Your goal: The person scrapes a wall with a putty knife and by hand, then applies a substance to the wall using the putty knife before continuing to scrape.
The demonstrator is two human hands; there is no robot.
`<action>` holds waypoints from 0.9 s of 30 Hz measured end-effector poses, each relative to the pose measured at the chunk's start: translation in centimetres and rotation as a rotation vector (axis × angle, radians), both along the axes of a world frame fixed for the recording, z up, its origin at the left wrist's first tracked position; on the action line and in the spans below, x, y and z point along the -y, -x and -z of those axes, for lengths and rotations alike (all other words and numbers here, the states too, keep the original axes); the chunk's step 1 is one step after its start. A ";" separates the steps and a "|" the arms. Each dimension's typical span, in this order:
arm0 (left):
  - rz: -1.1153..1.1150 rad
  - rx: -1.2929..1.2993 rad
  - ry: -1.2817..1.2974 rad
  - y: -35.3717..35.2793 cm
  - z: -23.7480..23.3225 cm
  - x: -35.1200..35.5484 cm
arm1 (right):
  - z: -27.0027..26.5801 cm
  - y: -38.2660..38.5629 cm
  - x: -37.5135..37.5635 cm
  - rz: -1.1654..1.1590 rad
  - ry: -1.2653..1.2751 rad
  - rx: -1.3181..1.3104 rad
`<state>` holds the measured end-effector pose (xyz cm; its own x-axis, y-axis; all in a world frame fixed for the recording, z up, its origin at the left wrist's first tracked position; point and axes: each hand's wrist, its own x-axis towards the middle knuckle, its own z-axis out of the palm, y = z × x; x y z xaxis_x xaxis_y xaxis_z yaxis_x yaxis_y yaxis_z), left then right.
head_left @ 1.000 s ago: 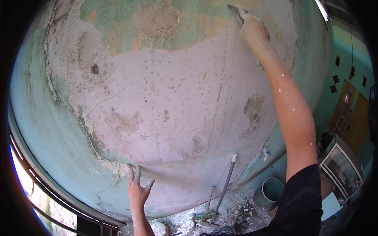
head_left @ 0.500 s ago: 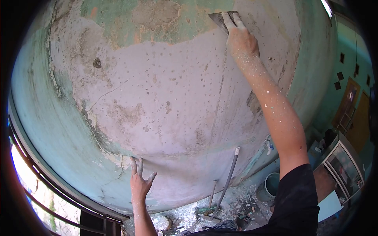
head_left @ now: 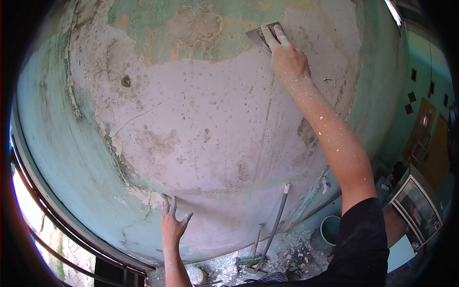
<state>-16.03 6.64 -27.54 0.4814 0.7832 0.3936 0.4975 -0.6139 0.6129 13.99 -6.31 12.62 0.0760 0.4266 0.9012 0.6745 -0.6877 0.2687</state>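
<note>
My right hand is closed on a wide flat scraper, its fingers stretched along the blade. The blade lies against the wall near the top, at the edge between a green paint patch and the paler, pitted surface below. Lower down, my left hand has its fingers apart and holds nothing. Its fingertips appear to rest on the wall beside a cracked, peeling strip. Pale flecks dot my right forearm.
On the debris-covered floor, a long-handled tool and a shorter handle lean near the wall. A bucket stands right of them, a small tub at the bottom. An old television sits far right; metal railings run along the left.
The scraper in my right hand has shifted left across the wall, and its blade has turned. My left hand keeps its place on the wall. The whole view has shifted slightly.
</note>
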 end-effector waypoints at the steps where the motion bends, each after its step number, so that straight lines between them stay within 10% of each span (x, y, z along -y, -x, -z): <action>1: 0.015 0.012 0.014 0.1 0.2 0.0 | 0.2 0.1 0.2 0.002 0.003 -0.002; 27: 0.017 -0.028 -0.002 0.1 -0.7 0.4 | 4.7 -1.4 0.0 -0.088 0.005 -0.019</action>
<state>-16.12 6.25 -26.80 0.5058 0.7738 0.3813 0.5038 -0.6238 0.5976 15.42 -6.27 7.91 0.0549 0.4369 0.8978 0.7376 -0.6239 0.2584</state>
